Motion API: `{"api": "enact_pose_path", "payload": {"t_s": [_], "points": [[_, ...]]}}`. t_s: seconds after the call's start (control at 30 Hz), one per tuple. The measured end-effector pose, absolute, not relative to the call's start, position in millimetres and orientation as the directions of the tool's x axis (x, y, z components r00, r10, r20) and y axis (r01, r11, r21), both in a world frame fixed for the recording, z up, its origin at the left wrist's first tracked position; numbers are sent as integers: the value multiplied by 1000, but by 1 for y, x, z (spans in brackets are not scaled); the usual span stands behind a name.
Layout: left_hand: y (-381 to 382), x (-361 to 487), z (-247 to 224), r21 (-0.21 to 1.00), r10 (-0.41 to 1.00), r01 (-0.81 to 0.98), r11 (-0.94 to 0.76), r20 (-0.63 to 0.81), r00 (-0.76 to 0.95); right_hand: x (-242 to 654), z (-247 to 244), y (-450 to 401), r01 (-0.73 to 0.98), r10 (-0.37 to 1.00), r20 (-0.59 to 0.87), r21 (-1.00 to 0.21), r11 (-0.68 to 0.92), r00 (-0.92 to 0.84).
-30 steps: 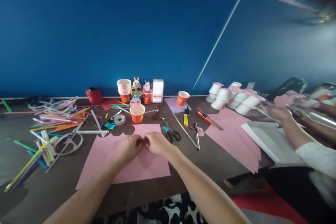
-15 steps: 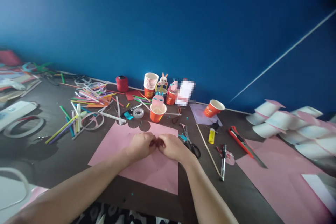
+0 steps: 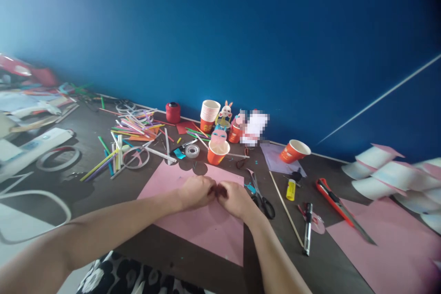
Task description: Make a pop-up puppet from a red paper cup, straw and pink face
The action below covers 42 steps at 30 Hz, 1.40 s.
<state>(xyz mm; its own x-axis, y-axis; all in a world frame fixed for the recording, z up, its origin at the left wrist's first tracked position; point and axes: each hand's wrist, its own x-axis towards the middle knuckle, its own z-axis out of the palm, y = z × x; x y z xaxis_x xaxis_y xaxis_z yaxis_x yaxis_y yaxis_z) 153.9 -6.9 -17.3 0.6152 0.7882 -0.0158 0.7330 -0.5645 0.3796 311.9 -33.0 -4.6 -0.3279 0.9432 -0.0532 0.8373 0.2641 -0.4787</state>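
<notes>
Both hands meet over a pink sheet of paper [image 3: 213, 229] on the dark table. My left hand [image 3: 198, 193] is closed, its fingers curled in toward the other hand. Against its fingertips, my right hand [image 3: 234, 197] is pinched too. Whatever sits between the fingers is hidden or too small to make out. Just beyond the hands stands a red paper cup [image 3: 217, 154] with a pink, blue-eared paper face [image 3: 219, 136] at its rim. Black-handled scissors [image 3: 263, 202] lie right of my right hand, near the sheet's edge.
Left are colored sticks [image 3: 138, 126], a tape roll [image 3: 58, 158] and a white power strip [image 3: 37, 151]. Stacked cups [image 3: 209, 117] and red thread [image 3: 172, 112] stand by the wall. Right lie a marker [image 3: 308, 229], glue [image 3: 291, 190], a red utility knife [image 3: 341, 206] and joined white cups [image 3: 379, 179].
The view has shifted left, so the table's things appear farther right and slightly lower. My hands stay together over the pink sheet, fingers still closed.
</notes>
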Motion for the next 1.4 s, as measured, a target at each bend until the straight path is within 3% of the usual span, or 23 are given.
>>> {"api": "enact_pose_path", "payload": {"t_s": [0.63,1.07,1.23,1.33,1.4], "points": [[-4,142,-21,629,811,607,-486,64,582,309,-9,-33,788,945,37,-542,291,-324],[3,143,-16,745,828,563,-359,-24,560,304,-3,-35,756,963,61,-606,246,-264],[2,140,-17,754,826,522,-399,49,561,308,-7,-36,845,976,10,-498,193,-217],[-1,138,-16,692,780,500,-521,150,607,309,-8,-37,900,984,6,-402,167,-180],[-4,138,-15,615,732,520,-593,143,666,308,-7,-38,915,983,-11,-366,167,-184]]}}
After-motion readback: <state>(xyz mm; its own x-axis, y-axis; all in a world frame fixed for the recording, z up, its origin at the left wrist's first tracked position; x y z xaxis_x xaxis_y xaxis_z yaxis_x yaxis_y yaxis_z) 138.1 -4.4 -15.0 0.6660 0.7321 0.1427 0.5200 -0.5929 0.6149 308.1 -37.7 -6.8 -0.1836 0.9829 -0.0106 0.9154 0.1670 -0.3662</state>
